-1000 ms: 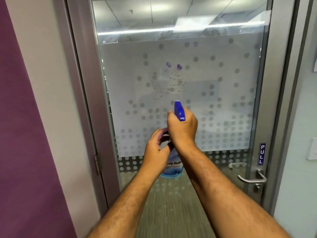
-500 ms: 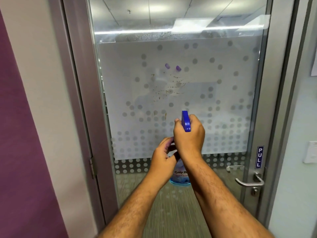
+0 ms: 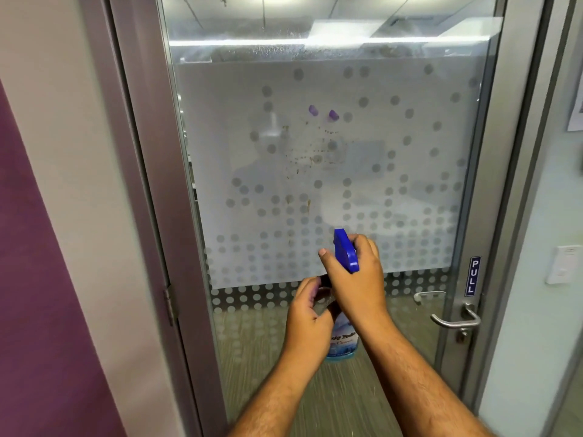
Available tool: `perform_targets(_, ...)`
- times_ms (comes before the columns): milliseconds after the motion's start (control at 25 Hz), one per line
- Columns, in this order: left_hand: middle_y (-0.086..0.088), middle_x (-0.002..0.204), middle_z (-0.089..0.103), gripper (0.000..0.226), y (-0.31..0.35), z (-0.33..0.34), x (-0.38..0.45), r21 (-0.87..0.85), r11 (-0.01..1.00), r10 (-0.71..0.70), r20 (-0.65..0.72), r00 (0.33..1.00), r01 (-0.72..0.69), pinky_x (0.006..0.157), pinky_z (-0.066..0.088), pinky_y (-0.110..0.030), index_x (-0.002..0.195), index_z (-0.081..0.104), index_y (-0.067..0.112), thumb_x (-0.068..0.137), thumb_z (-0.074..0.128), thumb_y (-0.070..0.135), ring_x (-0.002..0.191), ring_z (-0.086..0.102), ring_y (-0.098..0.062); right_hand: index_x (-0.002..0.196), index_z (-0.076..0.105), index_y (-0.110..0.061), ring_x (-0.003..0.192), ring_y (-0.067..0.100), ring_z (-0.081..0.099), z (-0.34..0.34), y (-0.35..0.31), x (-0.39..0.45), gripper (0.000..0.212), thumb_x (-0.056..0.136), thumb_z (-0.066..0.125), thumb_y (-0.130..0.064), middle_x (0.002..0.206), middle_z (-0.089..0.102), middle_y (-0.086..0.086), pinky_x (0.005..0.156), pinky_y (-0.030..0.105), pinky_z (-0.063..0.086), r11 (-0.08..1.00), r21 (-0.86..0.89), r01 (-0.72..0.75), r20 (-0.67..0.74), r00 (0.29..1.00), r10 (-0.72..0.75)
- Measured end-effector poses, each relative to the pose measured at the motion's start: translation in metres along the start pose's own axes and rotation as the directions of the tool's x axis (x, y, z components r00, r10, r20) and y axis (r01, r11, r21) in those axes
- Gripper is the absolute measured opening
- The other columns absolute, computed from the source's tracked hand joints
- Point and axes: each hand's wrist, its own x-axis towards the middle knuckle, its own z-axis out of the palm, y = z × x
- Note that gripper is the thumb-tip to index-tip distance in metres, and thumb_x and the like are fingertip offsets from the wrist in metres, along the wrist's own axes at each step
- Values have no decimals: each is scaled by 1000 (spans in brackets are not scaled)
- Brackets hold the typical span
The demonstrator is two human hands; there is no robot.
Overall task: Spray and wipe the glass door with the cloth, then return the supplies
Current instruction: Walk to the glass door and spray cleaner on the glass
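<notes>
Blue trigger head of the spray bottle [image 3: 345, 252] sits in the right hand [image 3: 355, 275], which is wrapped round the neck w/ fingers on the trigger side; left hand [image 3: 307, 320] is curled round the bottle body lower down, steadying it. Bottle is upright, held just in front of the glass door [image 3: 331, 152], nozzle aimed at the pane. Step in hand looks like spraying, so the task is early on: brown specks and drips [image 3: 310, 159] sit mid-pane, two purple marks [image 3: 321, 112] above them, nothing wiped yet afaict. Fine mist shows near the top of the glass. Cloth isn't in view, can't say where it is. Next move prob. needs the nozzle raised toward the dirty patch, a squeeze or two, then one hand freed for the cloth. Pane is frosted w/ a dot pattern, clear strip at bottom; metal frame, lever handle [image 3: 456, 320] and PULL sign [image 3: 474, 275] at right; purple wall [image 3: 41, 279] at left.
</notes>
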Motion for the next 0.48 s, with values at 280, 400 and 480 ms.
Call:
perform_targets(280,18,122,77,59,-29,10,-24,-133,971,-198,14,980,198,88,58,-11,123,69,45,96,63,-7,117,70,4,107,66,-29,91,4,66,-37,28,-44,25,89,83,-34,98,71,-9,75,23,50,983,-182,-2,80,997,17)
perform_targets(400,21,117,79,61,-32,19,-41,-150,965,-210,55,976,216,91,58,-13,114,71,46,93,63,-10,117,72,1,101,69,-30,91,7,69,-61,29,-65,19,89,83,-34,95,74,-10,79,34,58,972,-234,-17,92,995,39)
perform_targets(480,17,115,81,61,-31,26,-58,-134,965,-215,84,973,225,95,58,-17,111,73,44,91,64,-12,116,74,-4,99,70,-29,90,8,69,-81,28,-80,20,87,85,-34,92,73,-10,80,37,59,964,-265,-11,111,993,42)
